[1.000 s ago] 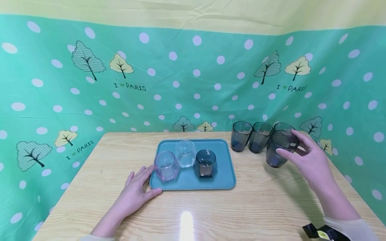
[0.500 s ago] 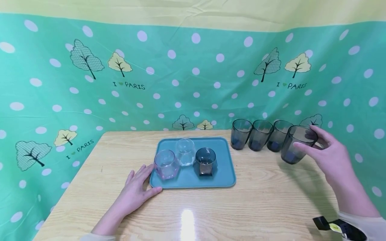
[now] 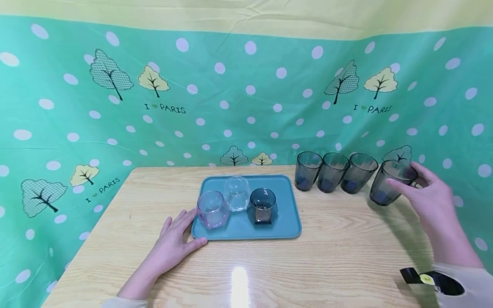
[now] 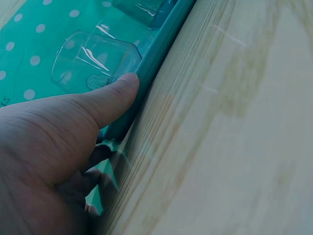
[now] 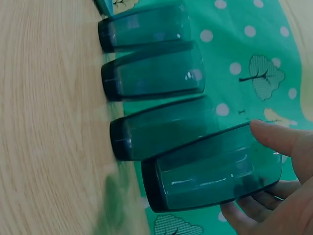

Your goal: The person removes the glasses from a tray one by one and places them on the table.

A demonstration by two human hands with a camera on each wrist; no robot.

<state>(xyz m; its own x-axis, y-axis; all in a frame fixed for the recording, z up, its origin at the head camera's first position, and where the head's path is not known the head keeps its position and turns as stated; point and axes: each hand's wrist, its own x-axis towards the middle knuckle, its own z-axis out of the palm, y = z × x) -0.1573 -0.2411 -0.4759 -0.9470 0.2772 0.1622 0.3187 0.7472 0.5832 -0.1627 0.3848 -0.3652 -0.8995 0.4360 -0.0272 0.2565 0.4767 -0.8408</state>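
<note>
Right hand (image 3: 433, 200) has thumb and fingers round the upper part of a smoky tumbler (image 3: 385, 185), near 3 o'clock from the tray (image 3: 288, 216). Tumbler's tilted, base looks just off the worktop (image 3: 319, 265). Set down like that, could land on its base edge and tip. Drift toward 9 o'clock could clip the nearest standing tumbler (image 3: 356, 176). Left hand (image 3: 175, 244), fingers loosely spread, touches the tray's 8 o'clock corner; a bump could jolt the pink glass (image 3: 212, 210).

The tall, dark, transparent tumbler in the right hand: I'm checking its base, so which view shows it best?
The right wrist view: the tumbler appears large and side-on, its base clear of the right hand. The head view shows it smaller, from above; the left wrist view doesn't show it.
</note>
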